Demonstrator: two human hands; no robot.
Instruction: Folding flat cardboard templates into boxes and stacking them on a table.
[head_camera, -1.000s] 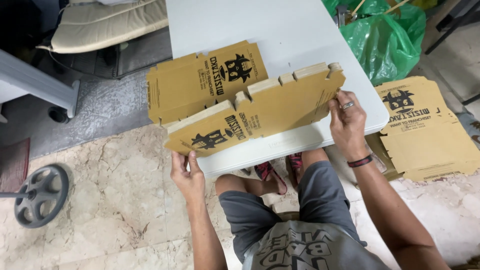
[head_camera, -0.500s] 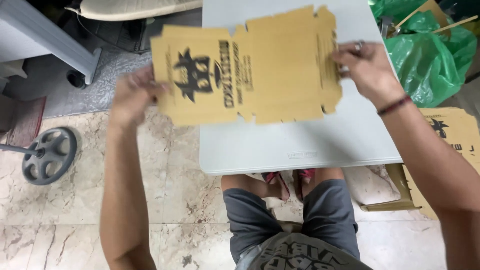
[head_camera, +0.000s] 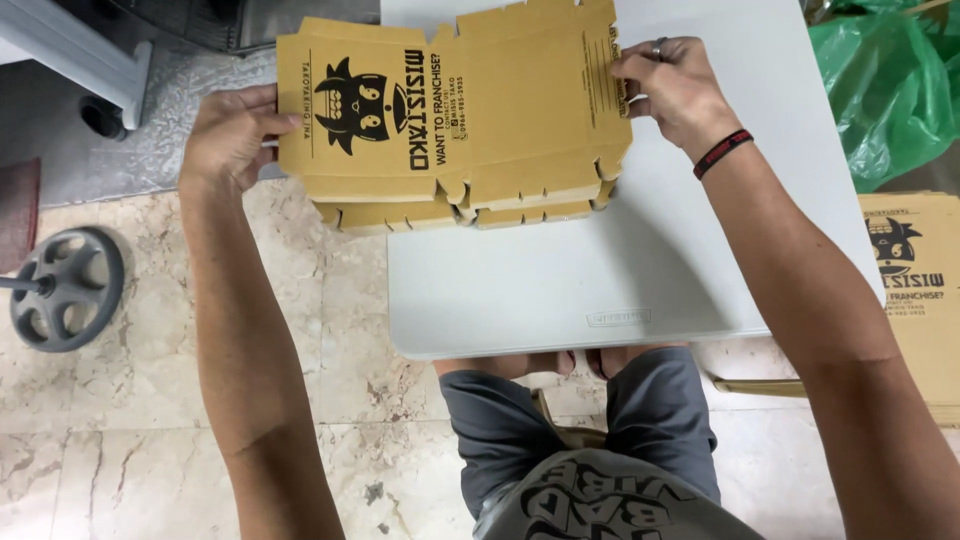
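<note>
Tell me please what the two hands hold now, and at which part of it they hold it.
Both hold one flat brown cardboard box blank. The left hand grips its left edge, and the right hand grips its right edge.

A white plastic table (head_camera: 620, 280) with rounded corners stands over a marbled stone floor (head_camera: 150, 400); its near half is bare, and the brown printed cardboard box blank (head_camera: 460, 110) hangs over the table's far left corner, whether resting on it or held just above is hard to tell. On the floor right of the table lies a stack of flat cardboard blanks (head_camera: 915, 290); beyond the table's right edge sits a green plastic bag (head_camera: 880, 90); well left of the table lies a grey spoked wheel (head_camera: 65, 290).
</note>
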